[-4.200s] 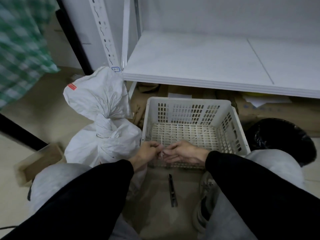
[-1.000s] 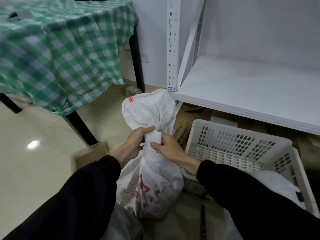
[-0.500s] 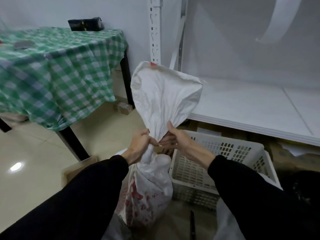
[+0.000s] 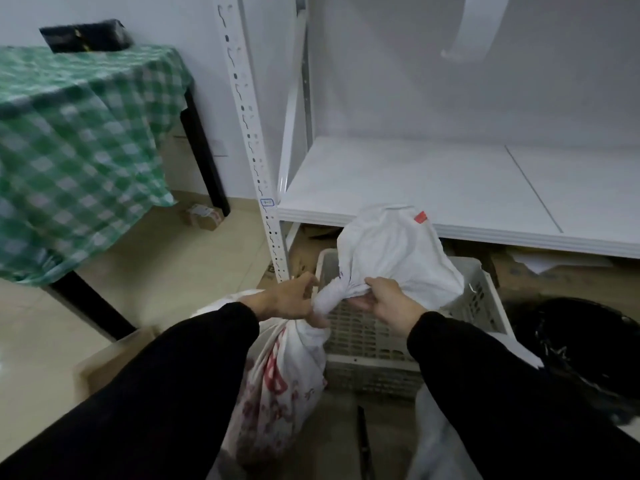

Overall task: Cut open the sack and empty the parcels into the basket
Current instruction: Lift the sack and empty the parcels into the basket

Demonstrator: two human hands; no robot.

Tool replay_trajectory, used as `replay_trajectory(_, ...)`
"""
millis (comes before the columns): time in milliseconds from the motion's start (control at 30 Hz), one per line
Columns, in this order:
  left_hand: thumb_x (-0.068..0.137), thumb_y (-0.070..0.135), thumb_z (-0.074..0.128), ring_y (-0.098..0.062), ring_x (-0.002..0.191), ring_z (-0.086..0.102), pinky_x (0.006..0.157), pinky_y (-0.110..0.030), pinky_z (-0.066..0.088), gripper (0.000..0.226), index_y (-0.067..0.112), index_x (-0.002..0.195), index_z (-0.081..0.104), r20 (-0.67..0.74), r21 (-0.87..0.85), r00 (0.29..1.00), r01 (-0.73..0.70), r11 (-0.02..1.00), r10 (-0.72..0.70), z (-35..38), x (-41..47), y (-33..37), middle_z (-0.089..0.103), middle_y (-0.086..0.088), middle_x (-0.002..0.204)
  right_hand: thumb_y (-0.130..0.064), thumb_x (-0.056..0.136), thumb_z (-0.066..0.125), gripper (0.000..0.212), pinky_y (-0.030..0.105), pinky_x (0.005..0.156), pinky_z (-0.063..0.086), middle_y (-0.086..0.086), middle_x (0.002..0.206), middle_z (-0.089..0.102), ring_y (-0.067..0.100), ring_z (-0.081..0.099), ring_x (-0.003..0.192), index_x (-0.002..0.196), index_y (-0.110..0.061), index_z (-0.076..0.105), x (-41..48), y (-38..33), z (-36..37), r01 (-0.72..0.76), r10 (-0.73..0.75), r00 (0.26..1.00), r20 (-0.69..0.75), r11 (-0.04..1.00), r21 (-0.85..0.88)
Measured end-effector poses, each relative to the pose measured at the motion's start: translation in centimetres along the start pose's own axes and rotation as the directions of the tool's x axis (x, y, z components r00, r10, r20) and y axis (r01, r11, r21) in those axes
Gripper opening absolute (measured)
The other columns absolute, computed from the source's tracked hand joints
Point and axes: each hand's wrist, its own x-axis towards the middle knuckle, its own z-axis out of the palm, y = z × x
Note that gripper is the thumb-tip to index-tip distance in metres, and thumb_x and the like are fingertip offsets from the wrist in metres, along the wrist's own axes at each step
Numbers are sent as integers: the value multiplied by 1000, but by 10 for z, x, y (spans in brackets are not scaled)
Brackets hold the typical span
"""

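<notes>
Beige floor point(image 4: 166, 271); white shelf point(image 4: 415, 181) behind basket point(image 4: 374, 375); cardboard point(image 4: 554, 278), perhaps.

One wide-angle view, worn on the person's head, faces forward and down. It looks from close above the sack point(image 4: 391, 251) and the basket point(image 4: 478, 299), both low in the centre. The shelf point(image 4: 415, 181) fills the upper right. A checked surface point(image 4: 69, 133) lies farther off, at the left.

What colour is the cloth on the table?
The cloth is green and white checks, seen in the head view, its only one.
</notes>
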Motion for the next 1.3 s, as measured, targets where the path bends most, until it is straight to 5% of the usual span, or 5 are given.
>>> replay_trajectory(300, 96, 46, 56, -3, 98, 64, 85, -14, 49, 33, 19, 112, 65, 90, -343, 996, 14, 939, 18, 30, 22, -13, 70, 9, 106, -23, 105, 40, 34, 40, 63, 56, 16, 96, 66, 26, 66, 78, 128, -2, 52, 26, 9, -3, -91, 85, 994, 69, 992, 91)
replay_trajectory(667, 82, 21, 75, -34, 68, 58, 55, -40, 49, 30, 3, 101, 61, -440, 632, 689, -218, 744, 576, 66, 44, -28, 59, -17, 92, -23, 83, 77, 49, 27, 71, 52, 6, 106, 65, 19, 62, 85, 122, -3, 57, 11, -3, 30, 171, -156, 985, 75, 953, -251)
replay_trajectory(800, 78, 39, 80, -17, 95, 63, 81, -33, 52, 55, 14, 122, 58, -489, 24, 848, -223, 975, 206, 47, 20, -12, 64, -2, 111, -10, 86, 70, 35, 46, 90, 54, 18, 107, 68, 32, 66, 93, 116, 7, 61, 13, -9, 37, 66, -73, 993, 93, 995, 78)
replay_trajectory(1000, 93, 18, 64, -28, 121, 62, 106, -37, 45, 35, 3, 125, 64, 285, -640, 950, 92, 763, 125, -23, -4, 0, 66, -14, 128, -22, 87, 57, 34, 42, 108, 39, 15, 108, 68, 27, 64, 103, 109, 1, 68, 0, -15, 17, -63, -106, 814, 571, 961, 269)
replay_trajectory(1300, 69, 36, 86, -12, 59, 42, 53, -29, 31, 48, 20, 67, 40, -649, -54, 759, -115, 992, 53, 5, 4, 5, 49, 6, 65, -34, 89, 66, 34, 30, 77, 51, 0, 100, 71, 15, 66, 92, 115, -12, 64, -24, -15, 40, 330, -259, 885, 388, 935, -130)
